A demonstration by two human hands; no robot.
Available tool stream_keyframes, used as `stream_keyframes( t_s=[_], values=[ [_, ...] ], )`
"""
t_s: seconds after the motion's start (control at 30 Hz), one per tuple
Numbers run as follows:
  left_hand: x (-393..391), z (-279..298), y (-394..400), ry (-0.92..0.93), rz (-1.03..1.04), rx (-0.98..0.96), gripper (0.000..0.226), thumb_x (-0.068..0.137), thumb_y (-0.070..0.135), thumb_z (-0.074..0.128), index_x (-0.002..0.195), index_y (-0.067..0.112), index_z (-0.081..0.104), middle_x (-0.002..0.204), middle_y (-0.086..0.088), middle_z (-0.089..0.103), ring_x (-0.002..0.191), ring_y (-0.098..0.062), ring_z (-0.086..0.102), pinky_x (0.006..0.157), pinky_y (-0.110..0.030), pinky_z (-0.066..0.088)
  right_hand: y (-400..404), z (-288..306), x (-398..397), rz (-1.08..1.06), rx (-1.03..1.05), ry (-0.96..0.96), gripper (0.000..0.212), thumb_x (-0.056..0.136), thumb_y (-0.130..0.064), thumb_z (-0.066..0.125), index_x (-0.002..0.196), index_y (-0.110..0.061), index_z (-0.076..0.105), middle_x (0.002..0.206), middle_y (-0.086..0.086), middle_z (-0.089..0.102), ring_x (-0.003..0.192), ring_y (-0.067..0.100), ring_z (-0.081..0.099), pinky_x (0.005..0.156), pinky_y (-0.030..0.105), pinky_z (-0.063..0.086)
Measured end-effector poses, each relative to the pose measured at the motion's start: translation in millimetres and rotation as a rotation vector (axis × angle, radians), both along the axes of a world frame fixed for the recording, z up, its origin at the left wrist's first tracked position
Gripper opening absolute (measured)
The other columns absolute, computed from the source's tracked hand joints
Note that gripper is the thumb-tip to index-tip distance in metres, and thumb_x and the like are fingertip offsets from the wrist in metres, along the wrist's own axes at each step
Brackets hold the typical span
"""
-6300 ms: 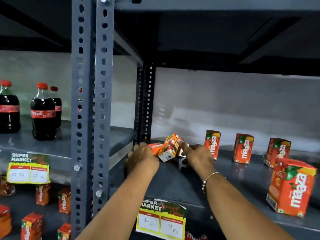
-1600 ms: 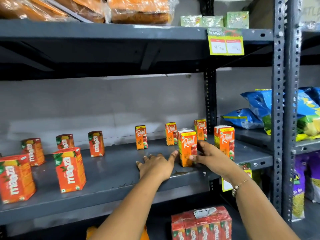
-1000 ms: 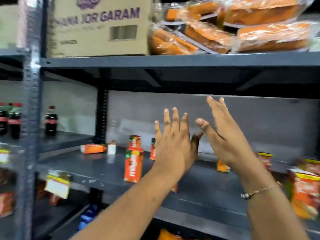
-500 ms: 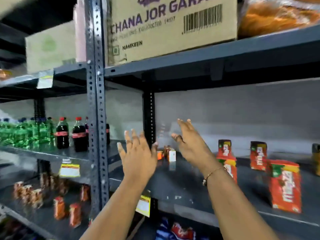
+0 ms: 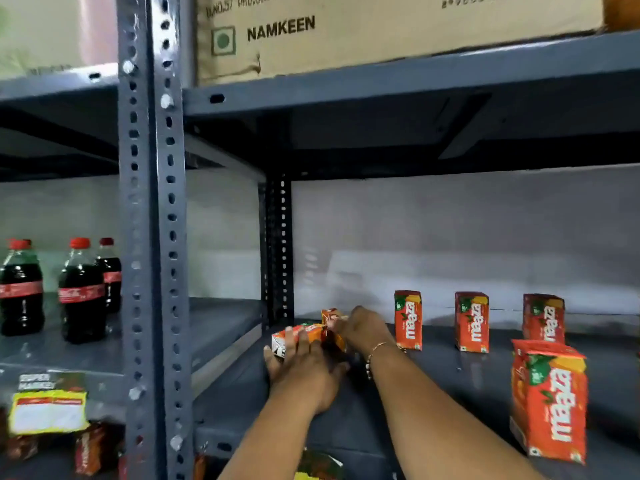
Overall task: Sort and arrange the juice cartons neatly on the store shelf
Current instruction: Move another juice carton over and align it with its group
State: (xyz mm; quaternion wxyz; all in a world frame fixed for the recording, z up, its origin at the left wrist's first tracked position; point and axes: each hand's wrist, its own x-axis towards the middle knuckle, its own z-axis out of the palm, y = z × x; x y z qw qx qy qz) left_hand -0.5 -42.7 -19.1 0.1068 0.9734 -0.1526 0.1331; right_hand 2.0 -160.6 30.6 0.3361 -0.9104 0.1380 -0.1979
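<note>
A grey slotted-steel store shelf (image 5: 433,403) has bare deck from its front edge back to the far-left corner. Overhead sits a brown cardboard box (image 5: 381,32) printed "NAMKEEN". Four upright red-orange "maaza" juice cartons (image 5: 408,319) stand well apart — one near the front edge. The left hand (image 5: 304,368) grips a tipped orange carton (image 5: 301,336); the right hand (image 5: 363,329) pinches another small orange carton (image 5: 330,315) in that corner.
</note>
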Motion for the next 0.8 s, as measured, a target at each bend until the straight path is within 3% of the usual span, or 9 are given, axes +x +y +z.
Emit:
stream_keyframes(
  t_s=[0.13,0.27,0.37,0.47,0.6,0.7,0.8],
  values=[
    [-3,2,1,0.052,-0.002,0.05,0.081,0.088,0.067,0.021,0.152,0.019,0.012,0.162,-0.003,-0.008,0.146,-0.024,-0.018,0.111,-0.058,-0.013,1,-2,13,-0.113,-0.043,-0.041,0.031,0.087,-0.022,0.056,0.108,0.0,0.061,0.116,0.019,0.065,0.108,0.035,0.061,0.084,0.034,0.049],
    [-4,1,2,0.063,-0.015,0.065,0.084,0.086,0.071,0.017,0.153,0.02,0.006,0.162,-0.002,-0.01,0.145,-0.023,-0.021,0.11,-0.057,-0.015,-6,5,9,-0.123,-0.011,-0.026,0.016,0.077,-0.015,0.066,0.088,-0.004,0.061,0.093,0.015,0.065,0.097,0.032,0.065,0.066,0.025,0.045],
    [-6,1,2,0.049,-0.098,0.045,0.08,0.088,0.068,0.019,0.153,0.023,0.007,0.162,0.002,-0.006,0.146,-0.017,-0.017,0.111,-0.053,-0.015,-12,9,-2,-0.133,0.059,-0.039,0.023,0.068,-0.017,0.074,0.079,-0.004,0.058,0.085,0.014,0.065,0.083,0.028,0.065,0.061,0.025,0.047],
    [-11,4,3,0.045,-0.22,0.061,0.063,0.093,0.056,0.024,0.15,0.029,0.021,0.162,0.002,0.011,0.149,-0.018,-0.003,0.114,-0.05,-0.008,-18,9,-16,-0.145,0.094,-0.057,0.028,0.064,-0.021,0.076,0.08,0.0,0.065,0.077,0.012,0.065,0.071,0.024,0.062,0.054,0.023,0.042],
    [-13,6,4,0.109,-0.282,0.039,0.059,0.094,0.05,0.028,0.145,0.022,0.036,0.158,-0.008,0.027,0.144,-0.026,0.023,0.114,-0.041,0.021,-26,8,-30,-0.163,0.014,0.092,0.037,0.066,-0.025,0.075,0.093,-0.001,0.068,0.094,0.014,0.069,0.09,0.028,0.067,0.067,0.027,0.049],
    [-9,5,3,0.154,-0.286,0.069,0.066,0.094,0.057,0.026,0.149,0.021,0.028,0.161,-0.006,0.016,0.147,-0.024,0.015,0.116,-0.04,0.016,-30,3,-37,-0.165,-0.014,0.155,0.054,0.068,-0.021,0.078,0.115,-0.003,0.059,0.115,0.014,0.065,0.104,0.028,0.063,0.087,0.032,0.052],
    [-6,5,2,0.173,-0.28,0.1,0.07,0.093,0.061,0.023,0.151,0.023,0.021,0.162,-0.003,0.009,0.148,-0.023,0.009,0.118,-0.043,0.013,-31,-3,-41,-0.166,0.014,0.095,0.052,0.073,-0.017,0.077,0.119,-0.002,0.058,0.12,0.015,0.063,0.111,0.029,0.059,0.091,0.034,0.047]
  ],
)
